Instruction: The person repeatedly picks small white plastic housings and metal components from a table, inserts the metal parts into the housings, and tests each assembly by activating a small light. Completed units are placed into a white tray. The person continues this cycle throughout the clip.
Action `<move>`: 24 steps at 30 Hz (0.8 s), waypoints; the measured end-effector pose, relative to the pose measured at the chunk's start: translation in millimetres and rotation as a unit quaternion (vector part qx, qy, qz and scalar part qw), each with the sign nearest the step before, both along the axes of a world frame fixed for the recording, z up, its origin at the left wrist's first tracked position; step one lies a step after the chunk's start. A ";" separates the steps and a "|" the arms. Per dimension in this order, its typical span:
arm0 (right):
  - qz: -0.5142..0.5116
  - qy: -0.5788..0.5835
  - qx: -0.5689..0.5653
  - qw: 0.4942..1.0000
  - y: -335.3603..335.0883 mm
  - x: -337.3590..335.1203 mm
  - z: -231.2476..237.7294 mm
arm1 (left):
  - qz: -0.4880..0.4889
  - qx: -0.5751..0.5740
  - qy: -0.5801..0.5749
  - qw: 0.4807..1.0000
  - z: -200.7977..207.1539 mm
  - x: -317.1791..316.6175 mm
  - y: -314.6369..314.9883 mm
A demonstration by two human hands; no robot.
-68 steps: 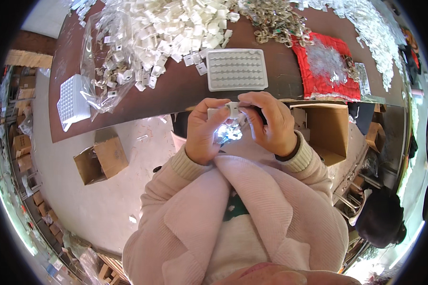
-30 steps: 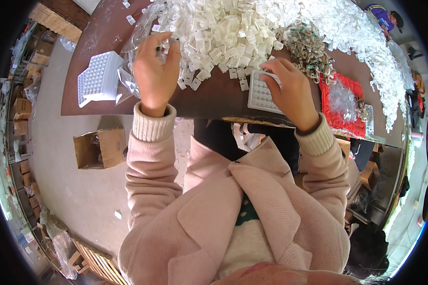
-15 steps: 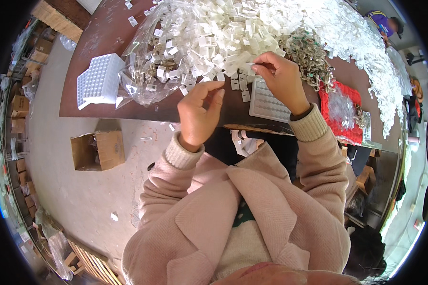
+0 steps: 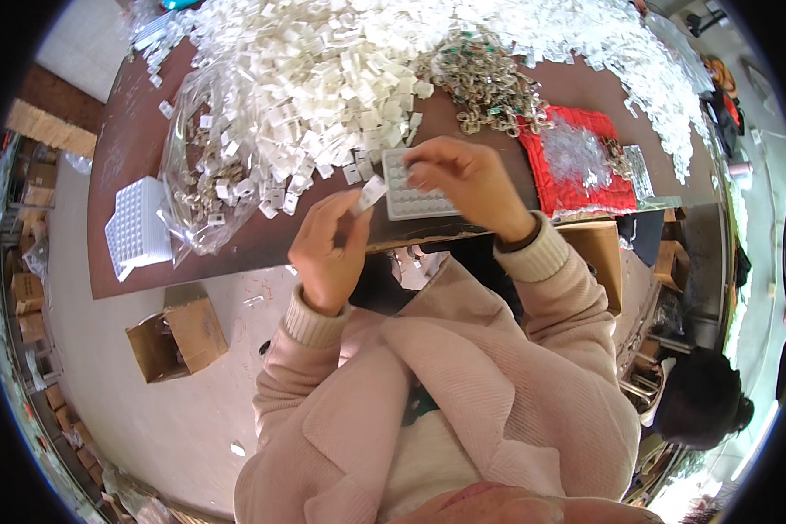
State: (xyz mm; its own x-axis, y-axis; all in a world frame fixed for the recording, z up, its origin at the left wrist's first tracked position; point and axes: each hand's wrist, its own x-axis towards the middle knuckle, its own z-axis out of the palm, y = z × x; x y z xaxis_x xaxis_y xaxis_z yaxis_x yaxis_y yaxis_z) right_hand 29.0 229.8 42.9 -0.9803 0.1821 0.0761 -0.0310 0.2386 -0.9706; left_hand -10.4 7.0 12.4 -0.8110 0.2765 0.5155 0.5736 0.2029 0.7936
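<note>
From my remote feed, between nine and ten o'clock, I see stacked white trays [image 4: 140, 225] on the brown table [image 4: 135, 118]. Between eight and nine, an open cardboard box [image 4: 196, 336] sits on the floor. A clear plastic bag [image 4: 180, 166] lies at ten, and a heap of white plastic pieces [image 4: 323, 100] spreads at eleven. Near the centre, toward eleven, my left hand [image 4: 327, 255] pinches one small white piece [image 4: 372, 194] between thumb and fingers. Just beside it, toward one, lies a dimpled white tray [image 4: 417, 203]. My right hand [image 4: 472, 182] overlaps that tray; its fingertips curl inward, blurred, and I cannot tell whether they press together. Brownish clips [image 4: 485, 86] lie at one, red cloth [image 4: 537, 175] at two.
</note>
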 end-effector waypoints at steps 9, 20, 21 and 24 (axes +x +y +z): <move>-0.178 0.025 0.466 0.866 118.2 -18.0 -42.6 | -0.104 0.211 -0.317 0.919 -12.0 25.3 -2.2; -0.252 0.078 0.148 0.953 113.5 32.4 -0.1 | -0.183 0.226 -0.362 0.886 -6.2 30.9 2.2; -0.226 0.114 0.197 0.947 103.5 39.3 9.4 | -0.205 0.235 -0.373 0.874 -3.3 32.0 5.0; -0.195 0.119 0.281 0.932 59.9 63.6 33.7 | -0.305 0.290 -0.364 0.831 5.2 35.4 16.4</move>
State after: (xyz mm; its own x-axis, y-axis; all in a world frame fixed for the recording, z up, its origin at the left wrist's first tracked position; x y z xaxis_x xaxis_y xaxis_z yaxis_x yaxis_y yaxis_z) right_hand 92.6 289.7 76.5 -0.7912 0.3865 0.4740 -0.0341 0.7460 -0.6651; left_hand 24.9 23.4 17.6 -0.7660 0.6275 0.1397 -0.2464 -0.4873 0.8378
